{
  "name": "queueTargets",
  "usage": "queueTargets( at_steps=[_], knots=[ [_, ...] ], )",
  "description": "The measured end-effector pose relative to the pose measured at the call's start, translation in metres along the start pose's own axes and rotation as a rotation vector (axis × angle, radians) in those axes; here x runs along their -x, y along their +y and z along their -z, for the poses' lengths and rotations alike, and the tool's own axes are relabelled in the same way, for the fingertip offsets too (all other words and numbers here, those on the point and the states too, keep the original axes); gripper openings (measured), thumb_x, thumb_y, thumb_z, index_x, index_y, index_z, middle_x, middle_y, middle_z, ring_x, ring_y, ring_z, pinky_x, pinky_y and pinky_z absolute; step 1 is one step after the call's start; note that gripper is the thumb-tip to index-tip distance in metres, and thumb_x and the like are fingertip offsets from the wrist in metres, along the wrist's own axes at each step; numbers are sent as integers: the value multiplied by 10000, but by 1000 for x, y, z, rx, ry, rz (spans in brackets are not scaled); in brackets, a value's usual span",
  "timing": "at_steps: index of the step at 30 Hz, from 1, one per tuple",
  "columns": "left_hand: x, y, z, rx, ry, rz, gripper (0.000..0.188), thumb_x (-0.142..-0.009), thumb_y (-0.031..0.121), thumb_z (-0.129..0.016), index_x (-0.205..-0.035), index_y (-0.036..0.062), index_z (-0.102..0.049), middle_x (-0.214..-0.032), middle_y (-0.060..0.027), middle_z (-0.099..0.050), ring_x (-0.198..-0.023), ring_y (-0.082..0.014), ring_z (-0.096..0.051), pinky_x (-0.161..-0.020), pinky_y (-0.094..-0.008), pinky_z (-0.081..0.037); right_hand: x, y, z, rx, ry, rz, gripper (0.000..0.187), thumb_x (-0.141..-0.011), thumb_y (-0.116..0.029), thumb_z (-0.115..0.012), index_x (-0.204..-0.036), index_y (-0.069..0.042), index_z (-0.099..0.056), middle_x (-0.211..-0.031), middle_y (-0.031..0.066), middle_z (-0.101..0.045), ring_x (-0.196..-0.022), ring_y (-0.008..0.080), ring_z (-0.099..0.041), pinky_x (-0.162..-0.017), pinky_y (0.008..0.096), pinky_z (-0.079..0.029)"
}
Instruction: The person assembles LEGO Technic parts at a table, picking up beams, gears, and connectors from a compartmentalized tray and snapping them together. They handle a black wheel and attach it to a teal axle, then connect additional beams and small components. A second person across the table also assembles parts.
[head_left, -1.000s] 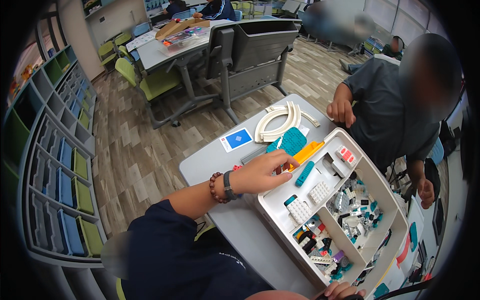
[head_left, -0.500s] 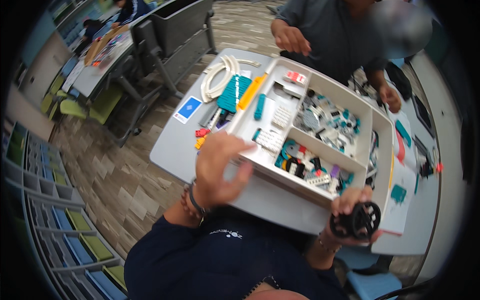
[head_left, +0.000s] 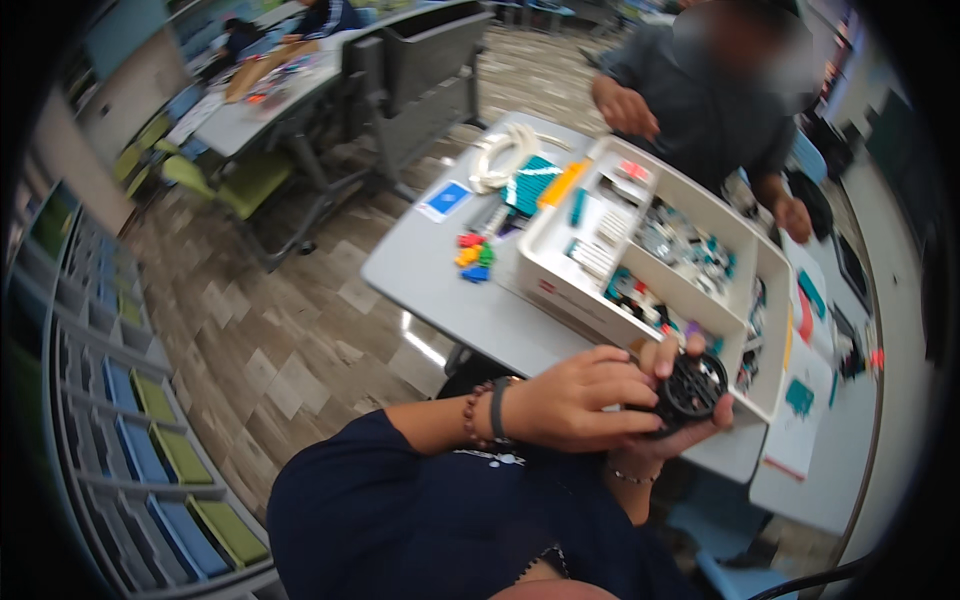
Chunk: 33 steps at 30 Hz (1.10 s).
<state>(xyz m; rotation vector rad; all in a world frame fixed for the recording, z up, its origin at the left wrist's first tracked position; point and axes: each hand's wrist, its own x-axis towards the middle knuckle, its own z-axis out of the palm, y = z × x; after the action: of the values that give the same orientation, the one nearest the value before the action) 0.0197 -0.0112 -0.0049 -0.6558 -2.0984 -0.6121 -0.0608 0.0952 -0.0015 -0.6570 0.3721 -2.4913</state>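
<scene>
I see the left hand [head_left: 585, 398] has joined the right hand [head_left: 686, 437], which grips a black spoked wheel [head_left: 692, 386]; left fingers bend against it, pinch unclear. Both hands now share it.

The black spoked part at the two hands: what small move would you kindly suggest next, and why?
I would perhaps ease the left hand back a little, since it seems to cover the left side of the black spoked part, while the right hand appears to support it from beneath.

Two wearer's hands [head_left: 590, 398], two co-worker's hands [head_left: 626, 108] and one white box [head_left: 572, 302] show.
</scene>
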Motion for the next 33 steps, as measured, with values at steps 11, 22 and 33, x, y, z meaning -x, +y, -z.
queueTargets(
  at_steps=[11, 22, 33],
  knots=[
    [16, 7, 11, -130, 108, -40, 190, -760, 136, -618, -944, 96, -641, -947, -18, -584, -1007, -186, -553, -940, -428, -379, 0, 15, -9, -38, -81, -78, 466, -776, -456, -526, -940, -42, -391, -723, 108, -426, -609, 148, -369, -569, 250, -347],
    [24, 3, 14, -303, 137, 9, 218, -796, 177, -609, -988, 73, -615, -971, -25, -597, -958, -197, -578, -962, -447, -361, 8, 25, -7, 146, 134, 60, 549, -847, -526, -419, -1052, -18, -446, -809, 114, -457, -719, 184, -447, -673, 295, -402],
    [10, -3, 39, 382, 274, 404, 156, -879, 118, -456, -981, 35, -540, -888, -133, -524, -817, -320, -497, -784, -412, -395, 1, 10, 4, 419, -19, -69, 768, -607, -317, -662, -1234, 29, -384, -978, 141, -472, -802, 188, -498, -685, 278, -444]
  ],
)
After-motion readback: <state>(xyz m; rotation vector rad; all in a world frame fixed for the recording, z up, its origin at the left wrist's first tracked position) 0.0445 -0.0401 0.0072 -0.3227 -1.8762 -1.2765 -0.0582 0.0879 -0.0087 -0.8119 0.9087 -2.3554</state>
